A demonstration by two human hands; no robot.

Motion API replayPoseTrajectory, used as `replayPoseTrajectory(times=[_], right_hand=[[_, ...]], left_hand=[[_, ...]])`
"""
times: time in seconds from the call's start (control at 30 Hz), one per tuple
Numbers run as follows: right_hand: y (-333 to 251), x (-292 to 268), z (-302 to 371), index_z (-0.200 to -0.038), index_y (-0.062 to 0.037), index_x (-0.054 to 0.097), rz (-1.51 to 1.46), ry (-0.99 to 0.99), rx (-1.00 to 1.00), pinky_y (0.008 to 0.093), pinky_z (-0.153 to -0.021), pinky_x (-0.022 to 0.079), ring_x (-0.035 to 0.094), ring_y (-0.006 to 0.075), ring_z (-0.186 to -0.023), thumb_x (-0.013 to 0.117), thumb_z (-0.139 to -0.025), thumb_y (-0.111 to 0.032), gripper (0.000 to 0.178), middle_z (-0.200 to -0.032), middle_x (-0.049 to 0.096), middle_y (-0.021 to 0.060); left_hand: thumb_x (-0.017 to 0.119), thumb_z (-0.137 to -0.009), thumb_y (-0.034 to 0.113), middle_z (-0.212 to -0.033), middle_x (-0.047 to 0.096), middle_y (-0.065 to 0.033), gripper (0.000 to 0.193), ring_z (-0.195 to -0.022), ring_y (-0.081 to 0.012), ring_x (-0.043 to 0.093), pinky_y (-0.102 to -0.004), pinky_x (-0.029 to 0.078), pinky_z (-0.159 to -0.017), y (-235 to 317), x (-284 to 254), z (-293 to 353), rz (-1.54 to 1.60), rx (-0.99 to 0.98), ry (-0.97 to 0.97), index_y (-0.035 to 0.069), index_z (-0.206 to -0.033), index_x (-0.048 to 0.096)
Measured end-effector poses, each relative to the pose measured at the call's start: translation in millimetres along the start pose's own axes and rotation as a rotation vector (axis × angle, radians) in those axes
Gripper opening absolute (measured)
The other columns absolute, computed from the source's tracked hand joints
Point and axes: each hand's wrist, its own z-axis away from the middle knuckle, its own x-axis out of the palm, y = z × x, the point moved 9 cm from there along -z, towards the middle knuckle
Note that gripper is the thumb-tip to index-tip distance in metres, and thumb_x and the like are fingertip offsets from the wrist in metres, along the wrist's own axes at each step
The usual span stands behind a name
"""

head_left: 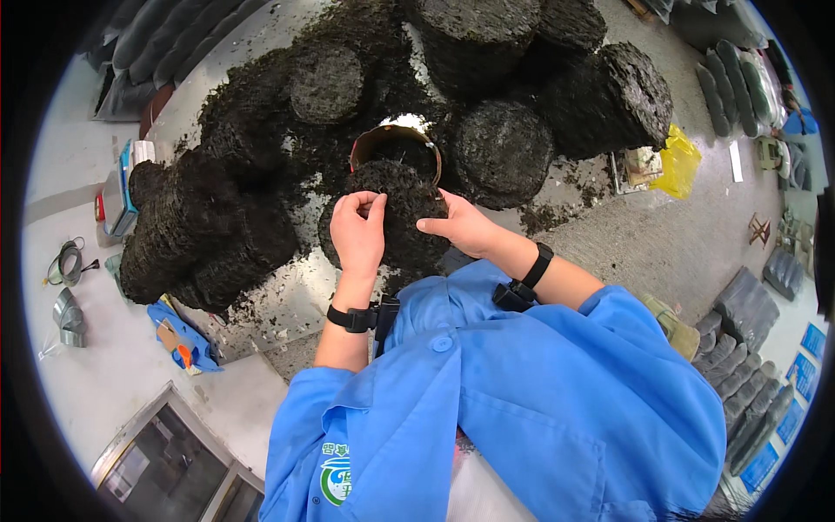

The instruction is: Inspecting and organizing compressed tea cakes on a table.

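Dark, shaggy dried seaweed [402, 228] lies in front of me, close to my body. My left hand [357, 233] is at its left side, with thumb and fingertips pinched together on the strands. On the opposite side, my right hand [463, 228] grips the edge, its thumb on top and the other fingers partly hidden. Just beyond the hands is a round tub [390, 135] with a reddish outer side and a shiny inner wall; more seaweed is in it, and its lower part is hidden.
Tall stacks of round seaweed cakes [504, 152] surround the tub on the metal table [304, 283], with loose crumbs between them. A scale [122, 193] stands at the left edge. A yellow plastic bag [677, 165] lies at the right. Filled bags [752, 409] are piled on the floor.
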Motion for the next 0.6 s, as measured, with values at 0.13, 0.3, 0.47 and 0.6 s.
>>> replayPoseTrajectory(times=[0.13,0.3,0.47,0.6], right_hand=[[-4.5,0.4,-10.0,-0.143,-0.0011,0.047,0.188,0.017,0.003,0.0326,-0.103,0.047,0.056,0.0121,-0.115,0.064,-0.093,0.002,0.053,-0.130,0.061,0.0045],[-4.4,-3.6,-20.6,-0.144,-0.0012,0.046,0.111,0.009,0.098,0.0347,-0.106,0.045,0.056,0.0142,-0.119,0.063,-0.093,0.002,0.054,-0.133,0.060,0.0060],[-4.6,-18.7,-13.4,-0.142,-0.0012,0.047,-0.133,0.107,0.190,0.0386,-0.104,0.047,0.060,0.0210,-0.117,0.061,-0.089,0.004,0.055,-0.131,0.061,0.0098],[0.3,-30.9,0.7,-0.143,-0.0017,0.046,-0.177,0.166,0.285,0.0400,-0.106,0.046,0.059,0.0228,-0.120,0.060,-0.089,0.004,0.056,-0.133,0.060,0.0107]], left_hand=[[0.072,-0.090,0.012,-0.082,0.067,-0.0073,0.014,-0.071,-0.0154,0.064,-0.0303,0.052,-0.069,-14.6,4.5,-10.1,0.030,-0.139,-0.034,-0.001,-0.087,0.070],[0.067,-0.094,0.012,-0.083,0.066,-0.0025,0.012,-0.073,-0.0097,0.062,-0.0258,0.050,-0.069,-34.9,9.2,-17.7,0.344,-0.324,-0.145,0.000,-0.093,0.069],[0.066,-0.095,0.012,-0.086,0.068,-0.0045,0.009,-0.077,-0.0135,0.065,-0.0283,0.051,-0.068,-37.0,0.5,-61.5,0.298,-0.190,-0.088,0.003,-0.095,0.064],[0.068,-0.091,0.010,-0.085,0.067,-0.0079,0.006,-0.077,-0.0227,0.067,-0.0344,0.053,-0.070,-6.8,17.3,-89.0,-0.185,0.129,-0.097,0.006,-0.094,0.065]])
